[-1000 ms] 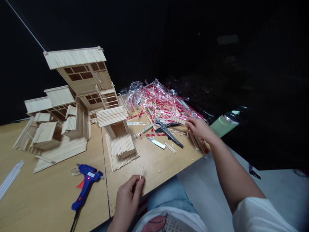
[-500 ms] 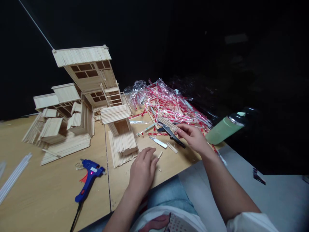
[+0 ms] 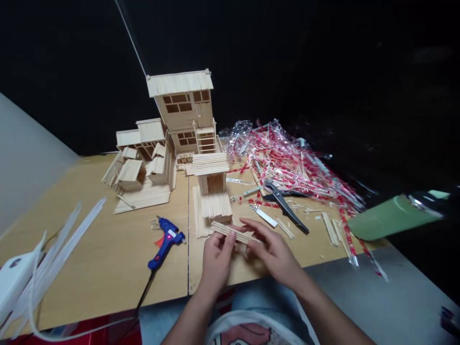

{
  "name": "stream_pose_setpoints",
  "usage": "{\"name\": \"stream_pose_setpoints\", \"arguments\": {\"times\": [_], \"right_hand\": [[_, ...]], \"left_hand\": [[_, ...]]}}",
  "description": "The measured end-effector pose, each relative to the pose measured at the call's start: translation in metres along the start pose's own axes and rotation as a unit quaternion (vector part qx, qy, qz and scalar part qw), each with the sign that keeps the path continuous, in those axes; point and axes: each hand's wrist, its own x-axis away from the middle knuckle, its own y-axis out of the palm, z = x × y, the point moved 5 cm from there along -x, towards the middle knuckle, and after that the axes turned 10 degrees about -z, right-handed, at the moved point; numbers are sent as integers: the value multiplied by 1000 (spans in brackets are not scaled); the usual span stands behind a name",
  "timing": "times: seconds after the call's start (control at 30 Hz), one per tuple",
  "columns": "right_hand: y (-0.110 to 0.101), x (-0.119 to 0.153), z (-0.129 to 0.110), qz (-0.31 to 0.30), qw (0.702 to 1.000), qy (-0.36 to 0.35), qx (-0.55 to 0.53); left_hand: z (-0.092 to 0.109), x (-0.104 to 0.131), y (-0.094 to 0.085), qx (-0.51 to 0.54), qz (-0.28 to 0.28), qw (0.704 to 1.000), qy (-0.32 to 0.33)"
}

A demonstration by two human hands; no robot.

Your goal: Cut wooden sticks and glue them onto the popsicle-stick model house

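Both hands (image 3: 237, 240) hold sticks (image 3: 235, 232) near the table's front edge (image 3: 251, 281).

Dim background, slightly blurred hands

A slim, flat strip of pale wooden sticks (image 3: 235, 233), laid side by side, slants slightly downward rightward at lower centre.

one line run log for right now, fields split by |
left hand: holds stick bundle | right hand: on same bundle | glue gun: on table, light lit | pliers: beside wrappers
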Motion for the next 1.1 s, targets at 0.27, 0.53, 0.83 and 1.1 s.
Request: {"name": "stream_pose_setpoints", "arguments": {"times": [0.27, 0.53, 0.83, 1.1], "right_hand": [[51, -6, 10, -111, 985, 60, -122], [42, -14, 5, -90, 993, 41, 62], [56, -4, 20, -167, 965, 88, -180], [70, 1, 24, -152, 946, 102, -268]], "left_hand": [[23, 17, -34, -105, 64, 988, 90], [4, 14, -63, 37, 152, 986, 63], [10, 6, -57, 25, 132, 991, 28], [19, 7, -55, -15, 109, 993, 42]]}}
